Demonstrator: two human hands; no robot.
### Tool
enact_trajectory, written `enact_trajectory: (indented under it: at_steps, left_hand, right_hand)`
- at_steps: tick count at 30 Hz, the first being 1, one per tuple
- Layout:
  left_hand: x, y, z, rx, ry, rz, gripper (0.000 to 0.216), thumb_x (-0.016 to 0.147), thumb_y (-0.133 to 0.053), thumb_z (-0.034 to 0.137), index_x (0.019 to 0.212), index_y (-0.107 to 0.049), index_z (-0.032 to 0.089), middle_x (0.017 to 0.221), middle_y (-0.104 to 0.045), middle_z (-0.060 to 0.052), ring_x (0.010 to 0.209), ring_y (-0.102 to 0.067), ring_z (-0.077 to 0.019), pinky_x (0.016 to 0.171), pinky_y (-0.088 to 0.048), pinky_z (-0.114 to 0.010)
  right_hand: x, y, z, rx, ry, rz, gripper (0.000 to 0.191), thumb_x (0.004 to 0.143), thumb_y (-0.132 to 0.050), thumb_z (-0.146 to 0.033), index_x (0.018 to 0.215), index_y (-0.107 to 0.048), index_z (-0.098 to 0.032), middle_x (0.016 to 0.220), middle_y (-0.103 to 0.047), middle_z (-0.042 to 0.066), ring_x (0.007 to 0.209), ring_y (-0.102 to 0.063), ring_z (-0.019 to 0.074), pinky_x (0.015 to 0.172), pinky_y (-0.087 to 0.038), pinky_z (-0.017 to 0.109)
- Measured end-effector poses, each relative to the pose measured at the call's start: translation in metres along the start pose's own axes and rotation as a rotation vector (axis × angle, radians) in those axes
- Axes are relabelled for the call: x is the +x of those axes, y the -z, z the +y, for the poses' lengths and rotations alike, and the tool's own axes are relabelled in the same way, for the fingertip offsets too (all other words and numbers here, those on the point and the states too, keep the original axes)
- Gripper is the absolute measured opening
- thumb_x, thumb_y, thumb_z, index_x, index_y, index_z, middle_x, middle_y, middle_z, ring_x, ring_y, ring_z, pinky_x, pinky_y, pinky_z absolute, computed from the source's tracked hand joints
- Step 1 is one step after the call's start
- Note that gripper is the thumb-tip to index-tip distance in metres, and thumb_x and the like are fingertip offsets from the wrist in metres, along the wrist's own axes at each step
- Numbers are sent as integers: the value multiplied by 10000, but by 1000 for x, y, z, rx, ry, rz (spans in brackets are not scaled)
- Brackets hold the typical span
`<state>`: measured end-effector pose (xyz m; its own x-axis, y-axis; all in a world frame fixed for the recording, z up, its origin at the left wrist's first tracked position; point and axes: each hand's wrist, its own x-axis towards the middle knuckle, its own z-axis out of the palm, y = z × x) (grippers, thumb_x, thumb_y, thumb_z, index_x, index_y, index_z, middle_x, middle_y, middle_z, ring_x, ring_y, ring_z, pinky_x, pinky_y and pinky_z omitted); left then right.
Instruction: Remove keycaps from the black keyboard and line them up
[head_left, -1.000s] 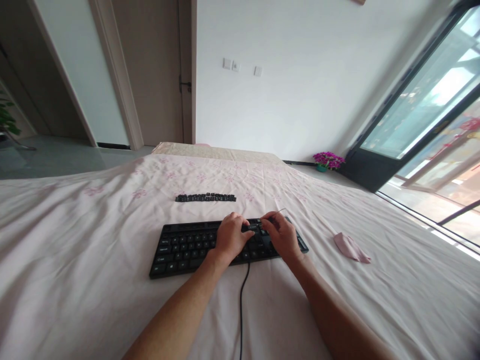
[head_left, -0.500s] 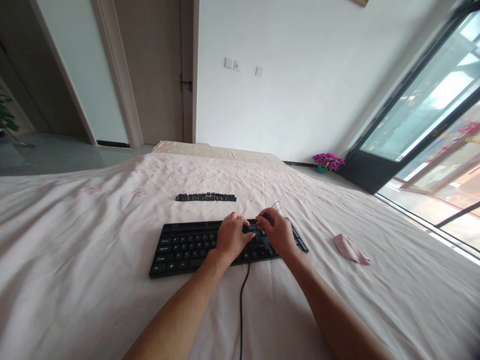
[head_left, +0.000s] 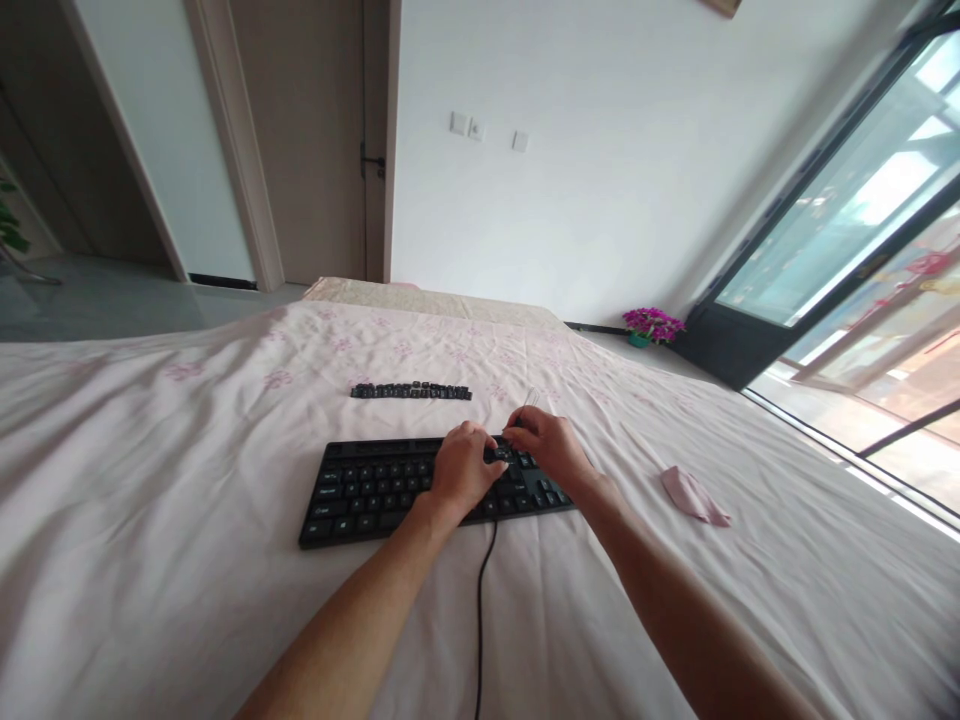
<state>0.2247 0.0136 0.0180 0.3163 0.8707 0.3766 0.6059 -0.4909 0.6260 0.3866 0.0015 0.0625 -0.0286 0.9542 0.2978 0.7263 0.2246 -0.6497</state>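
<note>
A black keyboard lies on the bedspread, its cable running toward me. My left hand rests over its upper middle, thumb and index finger apart on the keys. Close beside it, my right hand is pinched around a thin wire keycap puller, with a wire loop sticking up above the fingers. The puller's lower end is hidden at the top row of keys. Beyond the keyboard, loose black keycaps are lined up in rows.
The pale pink floral bedspread is wrinkled. To the right lies a small pink cloth. The black cable passes between my forearms. Past the bed stand a pot of magenta flowers and a dark-framed glass door.
My right hand has shifted slightly left and up along the keyboard, and the wire loop has moved with it. My left hand keeps nearly the same place.
</note>
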Motion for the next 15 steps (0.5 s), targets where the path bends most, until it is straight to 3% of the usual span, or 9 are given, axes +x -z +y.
enact_trajectory:
  at_steps: [3, 8, 15]
  left_hand:
    - [0, 0, -1, -11, -6, 1, 200, 710, -704, 291, 866, -618, 200, 944, -584, -36, 927, -560, -192, 872, -429, -311]
    - [-2, -1, -2, -19, -27, 1, 207, 722, -700, 316, 879, -626, 202, 947, -593, -43, 940, -555, -201, 875, -420, -322]
    - [1, 2, -1, -16, -19, -30, 221, 757, -677, 313, 961, -658, 230, 975, -624, -35, 957, -572, -191, 870, -418, -299]
  right_hand:
    - [-2, -5, 4, 88, -76, 69, 188, 784, -565, -372, 831, -617, -198, 608, -624, -25, 564, -592, 145, 540, -426, 235]
    - [-16, -10, -2, -81, 33, 141, 171, 790, -577, -372, 832, -633, -216, 624, -618, -32, 567, -560, 136, 564, -402, 241]
    - [-20, -15, 0, -73, 27, 213, 191, 837, -529, -372, 914, -604, -215, 769, -658, -2, 678, -604, 162, 658, -428, 256]
